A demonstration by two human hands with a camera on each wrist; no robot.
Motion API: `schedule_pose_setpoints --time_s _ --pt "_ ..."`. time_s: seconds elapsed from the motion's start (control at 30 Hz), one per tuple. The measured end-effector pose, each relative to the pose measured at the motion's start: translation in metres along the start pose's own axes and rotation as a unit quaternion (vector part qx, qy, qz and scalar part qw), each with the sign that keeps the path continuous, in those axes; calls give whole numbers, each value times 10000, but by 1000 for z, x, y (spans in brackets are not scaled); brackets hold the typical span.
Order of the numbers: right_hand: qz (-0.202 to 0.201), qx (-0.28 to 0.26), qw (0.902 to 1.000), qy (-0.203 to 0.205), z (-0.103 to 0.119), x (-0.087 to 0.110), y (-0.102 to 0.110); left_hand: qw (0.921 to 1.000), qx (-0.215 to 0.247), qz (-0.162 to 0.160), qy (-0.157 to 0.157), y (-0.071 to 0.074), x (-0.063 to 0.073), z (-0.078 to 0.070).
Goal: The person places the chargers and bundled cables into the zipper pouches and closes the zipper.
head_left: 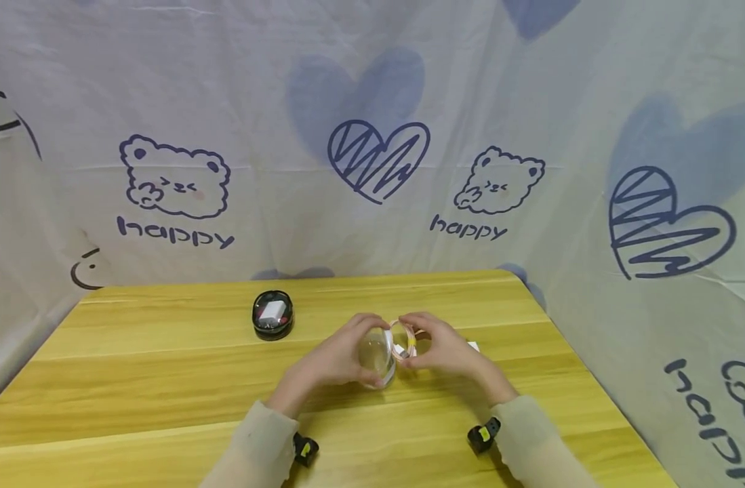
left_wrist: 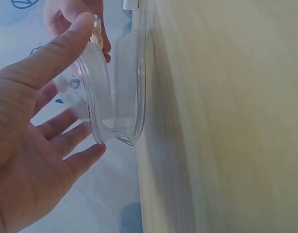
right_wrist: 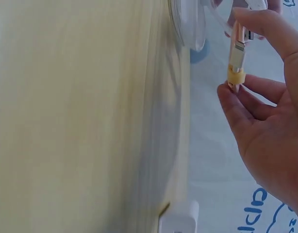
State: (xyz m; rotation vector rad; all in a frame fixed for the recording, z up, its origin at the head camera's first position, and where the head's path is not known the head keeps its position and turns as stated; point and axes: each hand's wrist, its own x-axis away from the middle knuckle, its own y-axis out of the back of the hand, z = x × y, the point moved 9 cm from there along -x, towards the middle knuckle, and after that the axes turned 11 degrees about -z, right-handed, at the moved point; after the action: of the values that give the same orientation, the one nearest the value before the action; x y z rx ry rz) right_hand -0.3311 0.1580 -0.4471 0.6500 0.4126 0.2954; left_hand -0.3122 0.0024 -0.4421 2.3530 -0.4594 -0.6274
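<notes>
Cable (head_left: 404,341) (coiled, seemingly) in right hand (head_left: 442,349)

I see pale beige long sleeves (head_left: 259,444), small black wrist cameras (head_left: 484,435) with yellow marks, both wrists.

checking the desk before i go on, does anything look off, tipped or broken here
Nothing looks damaged or spilled. The clear round plastic case stands on edge on the wooden table, but the left hand holds it that way. The right hand pinches a coiled pink cable beside it.
</notes>
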Motion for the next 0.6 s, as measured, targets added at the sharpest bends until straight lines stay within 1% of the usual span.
schedule_pose_setpoints --time_s 0.2,0.23,0.4,0.53,0.6 --pt "243 -39 9997 -18 5 -4 -14 9996 259 -131 3 7 -1 -2" --pt "293 -58 9996 6 7 -5 -17 9995 298 -137 41 7 -1 -2" --pt "519 -114 9986 68 11 -8 -29 9978 528 -162 377 9 0 5" --pt "596 -102 9980 171 15 -10 -36 9951 711 -222 655 10 1 11" --pt "637 -55 9978 157 15 -10 -39 9939 808 -252 711 11 1 14"
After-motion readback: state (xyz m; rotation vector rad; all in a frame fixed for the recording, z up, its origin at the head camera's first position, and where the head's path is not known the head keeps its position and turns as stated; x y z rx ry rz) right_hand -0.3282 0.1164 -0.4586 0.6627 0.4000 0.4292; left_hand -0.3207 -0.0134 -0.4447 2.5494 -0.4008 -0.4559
